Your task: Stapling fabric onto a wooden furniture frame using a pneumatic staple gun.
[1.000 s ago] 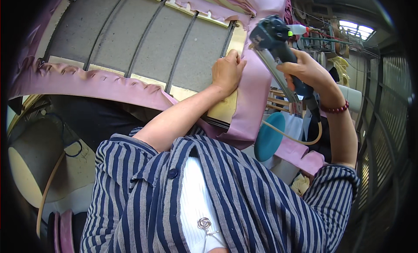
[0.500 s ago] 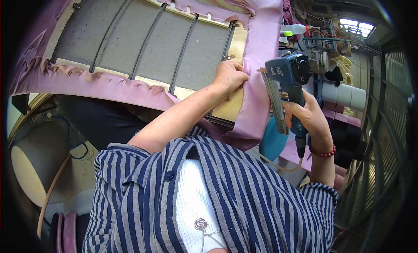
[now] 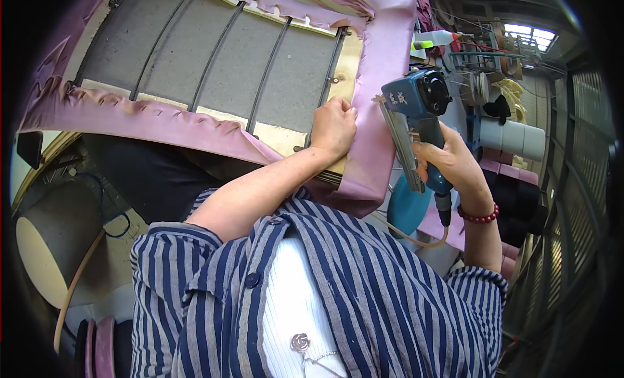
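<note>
In front of me lies an upholstered frame with a pink leather-like cover (image 3: 376, 72) wrapped round its edges. My left hand (image 3: 333, 129) rests on the pale wooden rail (image 3: 343, 76) at the frame's right side, fingers curled closed at the cover's inner edge; the fingertips are partly hidden. A blue pneumatic staple gun (image 3: 416, 95) is in my right hand (image 3: 450, 160), which wraps its handle. Its nose points left over the pink cover, a short way from my left hand. An air hose (image 3: 426, 243) runs from the handle's lower end.
Dark metal springs (image 3: 214, 53) cross the frame over grey backing. Gathered pink cover (image 3: 149, 128) lines the near rail. To the right are a white bottle (image 3: 437, 38), white rolls (image 3: 513, 141) and a teal round object (image 3: 406, 212). A grey padded piece (image 3: 58, 241) sits lower left.
My left hand has turned and shifted slightly down and left along the rail, fingers more curled. The staple gun has moved a little left and up with my right hand. The frame appears shifted slightly left.
</note>
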### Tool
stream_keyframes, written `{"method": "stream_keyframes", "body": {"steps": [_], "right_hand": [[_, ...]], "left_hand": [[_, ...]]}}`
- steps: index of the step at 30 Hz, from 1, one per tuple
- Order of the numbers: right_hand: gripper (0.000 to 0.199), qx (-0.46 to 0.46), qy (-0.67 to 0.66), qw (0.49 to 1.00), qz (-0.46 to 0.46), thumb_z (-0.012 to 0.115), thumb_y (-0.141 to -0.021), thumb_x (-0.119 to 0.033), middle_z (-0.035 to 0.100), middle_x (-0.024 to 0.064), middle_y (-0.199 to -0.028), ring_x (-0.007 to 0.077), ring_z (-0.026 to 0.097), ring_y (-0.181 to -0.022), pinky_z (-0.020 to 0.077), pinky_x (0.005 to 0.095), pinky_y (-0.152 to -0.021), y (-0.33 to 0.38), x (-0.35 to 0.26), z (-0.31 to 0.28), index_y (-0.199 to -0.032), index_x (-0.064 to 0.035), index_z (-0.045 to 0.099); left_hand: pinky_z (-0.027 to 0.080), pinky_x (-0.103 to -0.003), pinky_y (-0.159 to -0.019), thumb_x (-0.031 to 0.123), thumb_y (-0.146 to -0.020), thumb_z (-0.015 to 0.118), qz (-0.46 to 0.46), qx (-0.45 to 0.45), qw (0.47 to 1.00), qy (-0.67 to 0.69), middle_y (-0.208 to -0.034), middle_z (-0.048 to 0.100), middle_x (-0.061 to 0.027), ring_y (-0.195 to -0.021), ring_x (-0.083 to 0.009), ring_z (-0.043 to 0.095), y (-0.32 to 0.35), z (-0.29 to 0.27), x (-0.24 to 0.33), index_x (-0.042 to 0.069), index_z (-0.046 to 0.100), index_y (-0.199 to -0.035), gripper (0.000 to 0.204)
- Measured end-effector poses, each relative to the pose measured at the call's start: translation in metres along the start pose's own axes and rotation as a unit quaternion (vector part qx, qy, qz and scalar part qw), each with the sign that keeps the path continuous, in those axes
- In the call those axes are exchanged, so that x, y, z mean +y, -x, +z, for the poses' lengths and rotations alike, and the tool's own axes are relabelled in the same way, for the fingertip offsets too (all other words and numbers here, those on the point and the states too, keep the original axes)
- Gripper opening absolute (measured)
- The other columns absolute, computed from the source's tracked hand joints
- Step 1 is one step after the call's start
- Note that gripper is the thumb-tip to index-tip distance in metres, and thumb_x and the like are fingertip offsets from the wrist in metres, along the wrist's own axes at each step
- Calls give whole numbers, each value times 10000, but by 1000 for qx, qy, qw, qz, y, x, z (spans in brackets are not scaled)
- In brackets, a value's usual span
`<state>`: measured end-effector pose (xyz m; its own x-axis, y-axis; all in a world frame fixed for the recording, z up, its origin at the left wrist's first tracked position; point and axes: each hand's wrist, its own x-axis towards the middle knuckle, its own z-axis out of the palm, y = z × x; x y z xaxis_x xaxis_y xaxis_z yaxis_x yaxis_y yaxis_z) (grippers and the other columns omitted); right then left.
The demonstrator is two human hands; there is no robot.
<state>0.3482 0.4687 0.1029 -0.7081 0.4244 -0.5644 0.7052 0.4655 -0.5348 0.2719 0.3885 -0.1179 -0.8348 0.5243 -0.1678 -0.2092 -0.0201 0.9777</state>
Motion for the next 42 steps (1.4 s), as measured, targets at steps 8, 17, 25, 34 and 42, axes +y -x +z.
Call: {"method": "stream_keyframes", "body": {"steps": [8, 17, 25, 34, 42], "right_hand": [[283, -60, 56, 996, 34, 617, -862, -166, 564, 34, -712, 110, 584, -509, 452, 252, -497, -17, -26, 15, -1059, 28, 559], [252, -67, 123, 987, 74, 618, -827, -205, 524, 24, -652, 113, 575, -501, 453, 267, -502, -39, -32, 22, -900, 26, 549], [178, -87, 218, 968, 93, 541, -775, -139, 538, 45, -599, 138, 584, -497, 448, 305, -477, -55, -38, 26, -838, 27, 546], [226, -20, 82, 995, 52, 616, -868, -174, 559, 25, -625, 109, 567, -492, 429, 246, -470, -15, -26, 11, -994, -1, 546], [256, -6, 6, 999, 40, 607, -874, -179, 555, 21, -616, 117, 573, -504, 406, 251, -487, 18, -10, 14, -1051, -3, 550]], "left_hand": [[515, -410, -725, 127, -777, 667, -51, -7, 999, -5, -761, 658, -232, -758, -364, 664, 2, -3, -5, -13, 627, -691, 169], [517, -417, -719, 88, -746, 646, -46, -11, 999, 11, -772, 658, -251, -760, -379, 664, 2, 0, -15, -15, 632, -678, 124], [513, -379, -647, 150, -775, 727, -12, 13, 1000, -21, -715, 663, -192, -676, -289, 669, -1, 3, -17, -3, 640, -676, 202], [510, -398, -628, 148, -744, 752, -56, -21, 998, 31, -682, 658, -193, -646, -306, 666, 1, -2, -6, 0, 664, -685, 183], [375, -218, -438, 256, -794, 795, -198, -178, 925, 272, -602, 592, -15, -483, -79, 504, 11, -14, -1, 12, 677, -791, 271]]}}
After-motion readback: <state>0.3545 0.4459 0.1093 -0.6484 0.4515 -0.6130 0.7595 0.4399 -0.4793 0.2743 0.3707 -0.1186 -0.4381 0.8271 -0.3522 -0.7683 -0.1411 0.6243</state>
